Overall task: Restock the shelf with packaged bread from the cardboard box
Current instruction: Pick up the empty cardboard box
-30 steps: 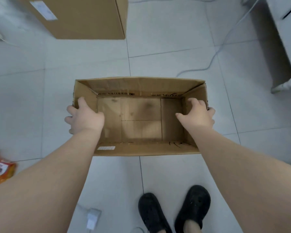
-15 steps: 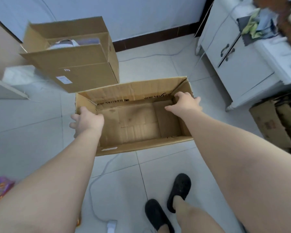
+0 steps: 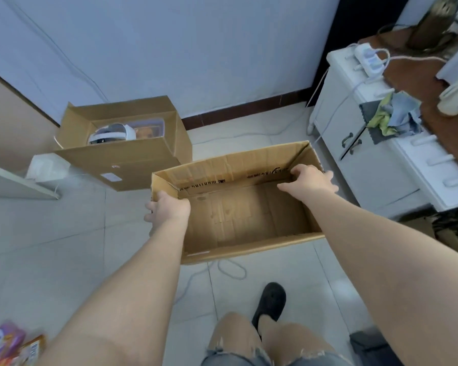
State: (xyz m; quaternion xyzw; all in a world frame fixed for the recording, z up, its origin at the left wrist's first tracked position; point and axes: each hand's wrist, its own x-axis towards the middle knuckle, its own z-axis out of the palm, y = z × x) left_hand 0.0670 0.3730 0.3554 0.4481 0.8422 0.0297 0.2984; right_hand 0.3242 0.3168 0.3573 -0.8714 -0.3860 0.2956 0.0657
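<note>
Down by your legs you can see one black shoe (image 3: 269, 302) on the tiled floor (image 3: 50, 249), and a thin white cord (image 3: 232, 269) loops across the tiles just ahead of it. At the bottom left corner lie some bright snack packets (image 3: 9, 347), blurry and cut off by the edge.

Both your arms reach out to the cardboard box (image 3: 238, 220), which you hold up off the floor, tilted. It is open on top, and the inside you can see holds no bread. Your left hand (image 3: 168, 211) curls its grip over the left wall. Your right hand (image 3: 308, 182) curls its grip over the right wall, thumb inside.

Just past it sits a second cardboard box (image 3: 132, 159), open, with a white round thing inside. To the right stands a white cabinet (image 3: 368, 159) with cloths (image 3: 391, 117) on top. A pale wall (image 3: 196, 48) is farthest back.
</note>
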